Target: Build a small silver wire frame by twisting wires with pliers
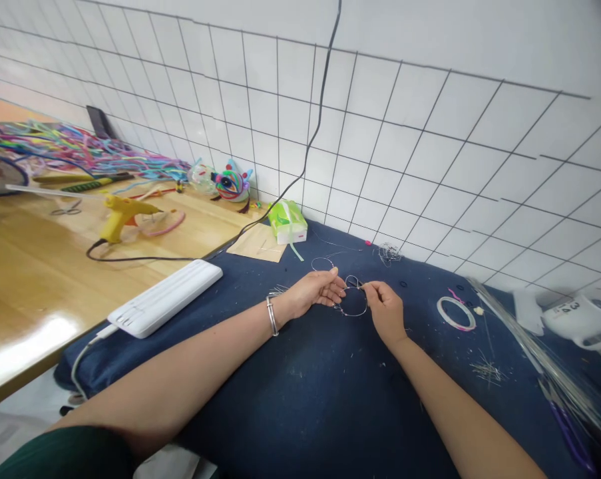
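Note:
A thin wire frame [355, 314] bent into loops hangs between my two hands above the dark blue cloth [300, 399]. My left hand [320, 291], with a silver bangle at the wrist, has its fingers curled round the left side of the wire. On the right side, my right hand [384, 306] pinches the wire between thumb and fingertips, near a small upper loop. Another thin wire loop [322, 264] shows just above my left fingers.
On the left lie a white power strip [165, 297], a yellow glue gun [118, 216] and colourful pipe cleaners [130, 156]. Tissues [287, 223] stand near the grid wall. To the right are a ring of tape [456, 314], long wires [540, 352] and purple-handled pliers [567, 426].

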`<act>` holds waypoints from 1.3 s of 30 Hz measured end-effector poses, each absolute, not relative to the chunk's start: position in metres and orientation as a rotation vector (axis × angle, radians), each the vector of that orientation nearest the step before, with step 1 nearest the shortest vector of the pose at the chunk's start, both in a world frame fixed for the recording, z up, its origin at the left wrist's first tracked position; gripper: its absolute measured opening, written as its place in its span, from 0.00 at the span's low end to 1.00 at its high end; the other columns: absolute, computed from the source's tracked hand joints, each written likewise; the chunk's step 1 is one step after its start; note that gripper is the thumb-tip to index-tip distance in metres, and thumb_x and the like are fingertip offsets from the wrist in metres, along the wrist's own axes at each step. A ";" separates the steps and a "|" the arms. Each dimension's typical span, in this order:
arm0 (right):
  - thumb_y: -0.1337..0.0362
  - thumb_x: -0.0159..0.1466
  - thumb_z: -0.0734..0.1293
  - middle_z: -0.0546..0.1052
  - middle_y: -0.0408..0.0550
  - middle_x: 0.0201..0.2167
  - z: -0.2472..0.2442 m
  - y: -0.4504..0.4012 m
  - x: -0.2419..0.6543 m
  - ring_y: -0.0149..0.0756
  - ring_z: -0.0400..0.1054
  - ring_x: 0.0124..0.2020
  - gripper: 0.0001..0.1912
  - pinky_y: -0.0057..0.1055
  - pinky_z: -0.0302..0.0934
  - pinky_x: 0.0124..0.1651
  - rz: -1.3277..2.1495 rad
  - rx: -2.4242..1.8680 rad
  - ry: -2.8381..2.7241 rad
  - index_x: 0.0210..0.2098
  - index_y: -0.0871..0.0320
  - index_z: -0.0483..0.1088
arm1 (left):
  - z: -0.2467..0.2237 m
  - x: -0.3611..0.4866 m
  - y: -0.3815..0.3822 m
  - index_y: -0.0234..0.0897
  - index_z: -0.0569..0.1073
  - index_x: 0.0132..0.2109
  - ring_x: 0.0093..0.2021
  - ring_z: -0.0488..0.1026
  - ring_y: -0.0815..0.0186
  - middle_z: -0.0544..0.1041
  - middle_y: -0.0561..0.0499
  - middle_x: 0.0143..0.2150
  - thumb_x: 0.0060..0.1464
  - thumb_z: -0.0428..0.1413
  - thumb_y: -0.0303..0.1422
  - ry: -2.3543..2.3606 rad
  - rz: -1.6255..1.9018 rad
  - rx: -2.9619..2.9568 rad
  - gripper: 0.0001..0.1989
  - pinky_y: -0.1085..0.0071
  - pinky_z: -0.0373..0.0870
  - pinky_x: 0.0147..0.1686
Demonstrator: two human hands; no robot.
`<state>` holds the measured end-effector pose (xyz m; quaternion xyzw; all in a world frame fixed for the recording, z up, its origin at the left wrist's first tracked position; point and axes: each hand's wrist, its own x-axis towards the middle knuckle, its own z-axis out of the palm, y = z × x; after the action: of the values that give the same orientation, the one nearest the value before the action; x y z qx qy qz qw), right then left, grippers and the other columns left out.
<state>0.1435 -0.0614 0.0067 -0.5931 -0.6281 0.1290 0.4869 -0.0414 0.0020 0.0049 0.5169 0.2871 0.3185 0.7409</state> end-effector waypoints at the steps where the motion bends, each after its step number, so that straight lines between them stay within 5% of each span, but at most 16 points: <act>1: 0.55 0.61 0.57 0.66 0.41 0.20 0.006 -0.061 0.145 0.28 0.58 0.23 0.15 0.25 0.54 0.29 0.315 -1.446 -1.518 0.31 0.59 0.69 | 0.006 -0.041 0.001 0.29 0.72 0.39 0.29 0.71 0.68 0.75 0.42 0.34 0.50 0.50 0.50 0.634 0.690 1.144 0.25 0.70 0.67 0.32; 9: 0.56 0.61 0.57 0.66 0.40 0.19 0.003 -0.062 0.143 0.28 0.60 0.22 0.15 0.25 0.56 0.30 0.351 -1.434 -1.510 0.31 0.59 0.68 | 0.003 -0.032 -0.007 0.33 0.71 0.37 0.29 0.70 0.73 0.72 0.52 0.30 0.41 0.62 0.36 0.646 0.819 1.206 0.15 0.74 0.65 0.32; 21: 0.57 0.59 0.59 0.66 0.40 0.21 0.010 -0.066 0.133 0.28 0.57 0.24 0.13 0.25 0.54 0.30 0.344 -1.408 -1.584 0.26 0.59 0.69 | -0.001 -0.026 -0.011 0.31 0.73 0.33 0.19 0.58 0.78 0.71 0.52 0.27 0.43 0.59 0.37 0.637 0.815 1.251 0.13 0.78 0.51 0.19; 39: 0.62 0.57 0.60 0.65 0.41 0.21 0.006 -0.066 0.130 0.29 0.56 0.25 0.09 0.27 0.53 0.32 0.271 -1.419 -1.631 0.23 0.57 0.65 | -0.002 -0.022 -0.011 0.32 0.72 0.29 0.19 0.57 0.76 0.68 0.54 0.22 0.44 0.55 0.32 0.725 0.798 1.484 0.07 0.78 0.53 0.20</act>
<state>0.1295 -0.0664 0.0059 -0.5773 -0.6635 0.1104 0.4630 -0.0223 -0.0114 -0.0020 0.6421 0.3140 0.3456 0.6080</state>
